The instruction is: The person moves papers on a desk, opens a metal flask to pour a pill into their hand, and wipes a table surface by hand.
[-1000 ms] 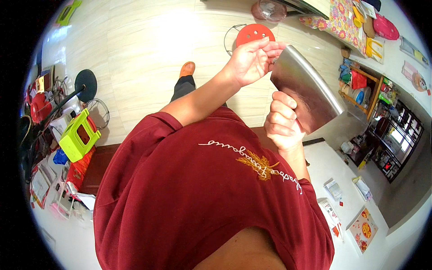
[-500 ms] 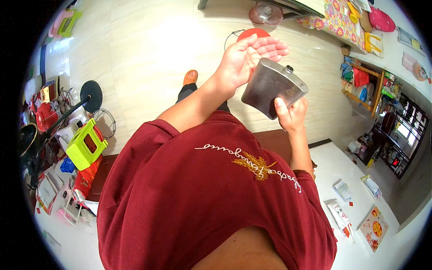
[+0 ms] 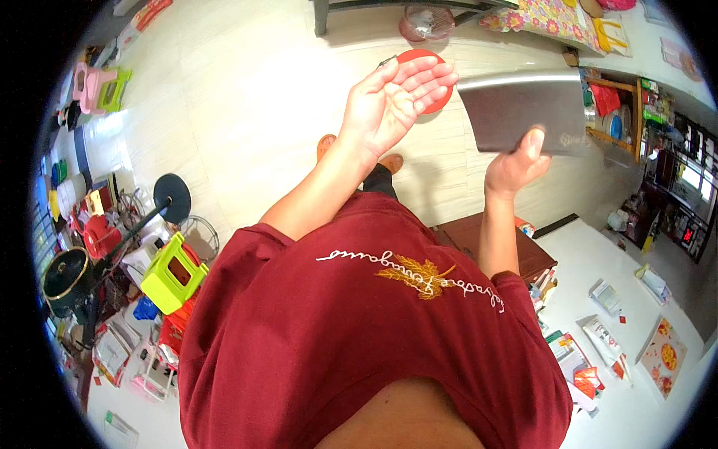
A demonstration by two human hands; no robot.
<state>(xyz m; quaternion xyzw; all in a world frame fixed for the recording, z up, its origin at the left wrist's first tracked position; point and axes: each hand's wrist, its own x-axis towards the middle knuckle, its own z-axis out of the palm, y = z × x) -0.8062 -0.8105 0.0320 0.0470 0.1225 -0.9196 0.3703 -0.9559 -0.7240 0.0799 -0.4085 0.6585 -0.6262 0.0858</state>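
The right hand [image 3: 514, 166] holds a flat grey metal box [image 3: 527, 110] by its lower edge, thumb pressed on the near face, in the upper right of the frame; its grip is closed on that edge. The left hand [image 3: 393, 105] is raised just left of the box, palm up and fingers spread wide, holding nothing and apart from the box. Whether the box has anything in it cannot be told.

Behind the left fingertips a round red lid [image 3: 425, 60] lies on the pale tiled floor [image 3: 247, 97], and above it, at the top edge, stands a pinkish wire basket [image 3: 425, 21]. Both feet show on the floor below the hands.

At lower right a white desk [image 3: 598, 262] carries scattered packets: a small white sachet [image 3: 606, 297], a red and orange pack [image 3: 587, 378], and a square card with orange rounds [image 3: 662, 355]. A dark brown cabinet [image 3: 479, 236] sits beside the desk.

At the left edge clutter gathers: a lime green stool [image 3: 173, 273], a black pot with a gold rim [image 3: 63, 277], a black fan stand [image 3: 170, 198], and pink and green stools [image 3: 101, 86] in the upper left. A wooden shelf [image 3: 617, 112] of coloured goods stands at right.
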